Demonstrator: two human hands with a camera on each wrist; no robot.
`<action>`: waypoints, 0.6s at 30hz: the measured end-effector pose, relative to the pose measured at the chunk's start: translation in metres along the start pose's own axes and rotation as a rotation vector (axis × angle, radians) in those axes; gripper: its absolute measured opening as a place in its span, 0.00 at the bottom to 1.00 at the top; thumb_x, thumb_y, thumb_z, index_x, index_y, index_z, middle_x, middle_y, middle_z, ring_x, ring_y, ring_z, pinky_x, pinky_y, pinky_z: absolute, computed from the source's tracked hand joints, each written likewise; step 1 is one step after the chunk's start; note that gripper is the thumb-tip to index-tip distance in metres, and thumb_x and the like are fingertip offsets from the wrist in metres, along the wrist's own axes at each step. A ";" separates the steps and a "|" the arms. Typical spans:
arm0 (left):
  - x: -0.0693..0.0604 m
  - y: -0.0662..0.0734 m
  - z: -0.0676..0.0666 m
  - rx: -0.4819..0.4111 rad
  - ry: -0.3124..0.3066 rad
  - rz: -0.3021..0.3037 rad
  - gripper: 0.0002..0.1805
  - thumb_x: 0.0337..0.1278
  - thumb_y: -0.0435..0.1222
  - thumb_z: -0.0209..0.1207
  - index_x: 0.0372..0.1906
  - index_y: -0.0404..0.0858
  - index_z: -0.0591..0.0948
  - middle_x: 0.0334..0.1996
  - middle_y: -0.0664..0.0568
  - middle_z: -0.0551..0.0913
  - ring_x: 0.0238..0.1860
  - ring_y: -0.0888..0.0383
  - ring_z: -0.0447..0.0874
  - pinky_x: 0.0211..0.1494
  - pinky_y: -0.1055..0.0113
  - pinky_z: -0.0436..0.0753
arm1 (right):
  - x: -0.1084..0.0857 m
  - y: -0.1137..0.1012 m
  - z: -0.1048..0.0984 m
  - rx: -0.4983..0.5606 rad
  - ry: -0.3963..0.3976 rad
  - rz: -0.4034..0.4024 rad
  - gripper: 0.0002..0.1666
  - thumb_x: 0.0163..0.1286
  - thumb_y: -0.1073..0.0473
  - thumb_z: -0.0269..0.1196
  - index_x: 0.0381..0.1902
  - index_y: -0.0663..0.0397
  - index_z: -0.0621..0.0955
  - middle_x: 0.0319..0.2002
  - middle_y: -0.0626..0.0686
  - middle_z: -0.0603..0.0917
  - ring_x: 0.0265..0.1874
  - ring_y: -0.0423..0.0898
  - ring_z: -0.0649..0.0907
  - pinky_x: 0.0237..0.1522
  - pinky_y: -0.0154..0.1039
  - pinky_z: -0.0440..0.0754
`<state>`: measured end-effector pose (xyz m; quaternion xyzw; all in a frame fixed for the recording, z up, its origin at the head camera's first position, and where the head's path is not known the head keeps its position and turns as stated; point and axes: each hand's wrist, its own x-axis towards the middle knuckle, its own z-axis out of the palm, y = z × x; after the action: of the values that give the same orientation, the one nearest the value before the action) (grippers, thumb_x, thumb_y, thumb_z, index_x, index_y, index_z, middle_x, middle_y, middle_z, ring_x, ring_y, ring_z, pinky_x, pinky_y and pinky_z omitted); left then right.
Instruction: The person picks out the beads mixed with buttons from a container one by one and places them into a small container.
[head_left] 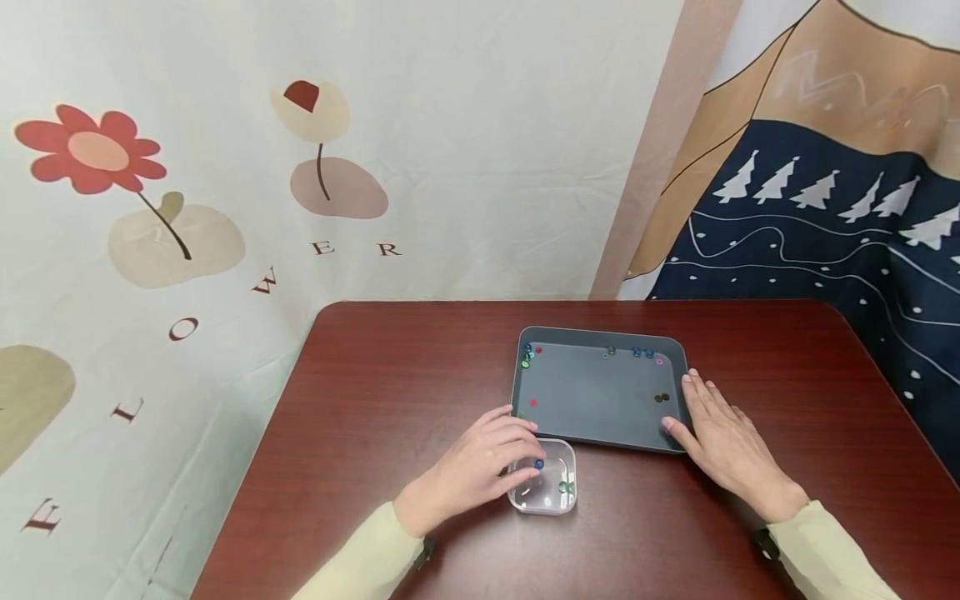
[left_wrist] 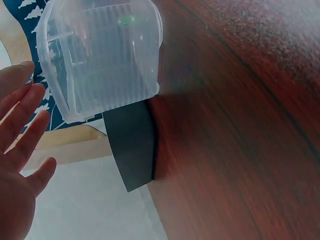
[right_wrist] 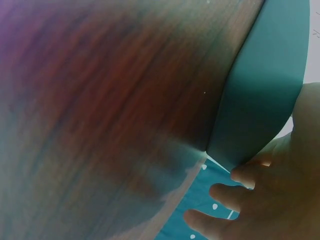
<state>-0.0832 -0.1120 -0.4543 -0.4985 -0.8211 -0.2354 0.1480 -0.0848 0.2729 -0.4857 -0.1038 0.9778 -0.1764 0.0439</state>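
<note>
My left hand [head_left: 483, 458] is over a clear plastic box [head_left: 553, 504], pinching a small blue bead [head_left: 538, 464] between thumb and fingertip. Green beads [head_left: 565, 487] lie inside the box; one green bead [left_wrist: 126, 21] shows through its wall in the left wrist view. Behind the box is a grey tray [head_left: 592, 383], its front edge close to the box's back rim. At the tray's right side, my right hand [head_left: 731, 446] rests with fingers extended along the outer wall and the thumb over the rim. In the right wrist view its fingers [right_wrist: 227, 197] are beside the tray wall [right_wrist: 265, 85].
Scattered in the tray are blue and green beads [head_left: 527, 357] at the back left, red beads [head_left: 533, 402], blue beads [head_left: 642, 353] at the back right and brown beads [head_left: 662, 397]. A reddish-brown table [head_left: 405, 375] carries everything; a printed curtain [head_left: 480, 150] hangs behind.
</note>
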 end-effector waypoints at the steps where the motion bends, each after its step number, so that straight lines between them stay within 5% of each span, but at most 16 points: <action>1: 0.000 0.000 0.000 0.007 -0.009 0.004 0.12 0.54 0.38 0.77 0.43 0.45 0.89 0.43 0.62 0.89 0.59 0.58 0.82 0.77 0.52 0.68 | 0.000 0.000 0.000 0.000 0.000 0.001 0.52 0.80 0.37 0.54 0.81 0.70 0.51 0.81 0.68 0.49 0.77 0.72 0.54 0.68 0.78 0.57; 9: -0.001 0.000 0.002 0.036 -0.037 0.035 0.12 0.55 0.41 0.76 0.43 0.46 0.88 0.42 0.61 0.88 0.59 0.59 0.82 0.76 0.52 0.68 | 0.001 0.000 0.001 0.002 0.004 -0.005 0.51 0.80 0.38 0.54 0.81 0.70 0.51 0.81 0.69 0.49 0.77 0.71 0.55 0.69 0.77 0.57; 18: 0.000 0.002 0.001 0.113 -0.148 0.069 0.09 0.62 0.42 0.71 0.46 0.48 0.89 0.47 0.63 0.86 0.63 0.59 0.78 0.78 0.53 0.65 | 0.000 0.000 0.001 -0.001 0.007 -0.010 0.52 0.80 0.38 0.54 0.81 0.70 0.51 0.81 0.69 0.50 0.77 0.71 0.55 0.69 0.77 0.58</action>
<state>-0.0819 -0.1105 -0.4551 -0.5334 -0.8241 -0.1461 0.1227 -0.0851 0.2728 -0.4863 -0.1082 0.9776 -0.1764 0.0396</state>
